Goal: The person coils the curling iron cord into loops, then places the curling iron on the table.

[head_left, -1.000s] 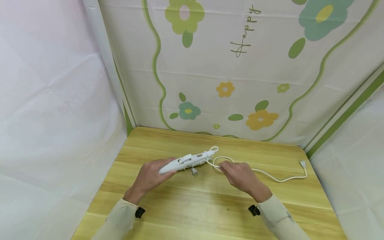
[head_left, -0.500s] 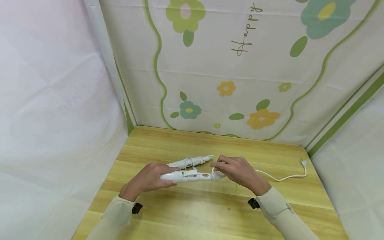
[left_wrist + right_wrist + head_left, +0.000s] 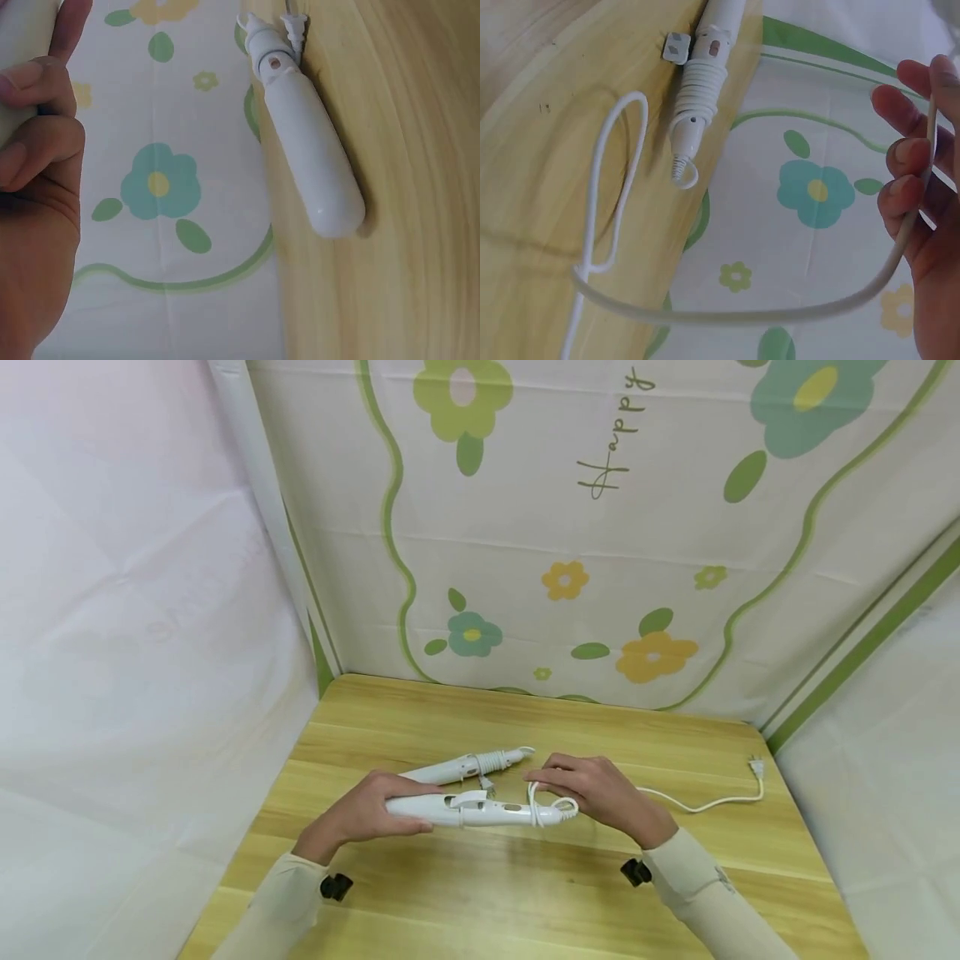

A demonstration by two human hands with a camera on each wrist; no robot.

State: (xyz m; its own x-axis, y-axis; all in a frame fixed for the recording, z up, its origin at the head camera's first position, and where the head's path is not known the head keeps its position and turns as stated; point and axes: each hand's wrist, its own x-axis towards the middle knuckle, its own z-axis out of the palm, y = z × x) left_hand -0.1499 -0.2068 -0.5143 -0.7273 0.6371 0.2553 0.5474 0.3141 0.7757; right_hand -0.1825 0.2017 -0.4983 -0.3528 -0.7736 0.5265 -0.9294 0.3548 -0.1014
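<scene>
My left hand (image 3: 367, 817) grips the rounded end of a white hair-styling iron (image 3: 495, 814), raised in front of me and pointing right. A lever stands up from its upper side, and its cord loops round the narrow end. At that end my right hand (image 3: 600, 792) pinches the white cord (image 3: 742, 319), which runs across the fingers in the right wrist view and hangs in a loop. Just behind lies a second white iron (image 3: 311, 150), its own cord (image 3: 699, 88) coiled round its handle and its plug (image 3: 295, 28) beside it.
The first cord trails right across the wooden table (image 3: 495, 902) to a two-prong plug (image 3: 757, 768) near the right edge. Flower-printed cloth (image 3: 510, 518) rises behind the table. White cloth walls (image 3: 150, 652) stand on both sides.
The held iron has come down and toward me, turning level and uncovering the second iron. My right hand has brought the cord to its narrow end, where the cord now loops around.
</scene>
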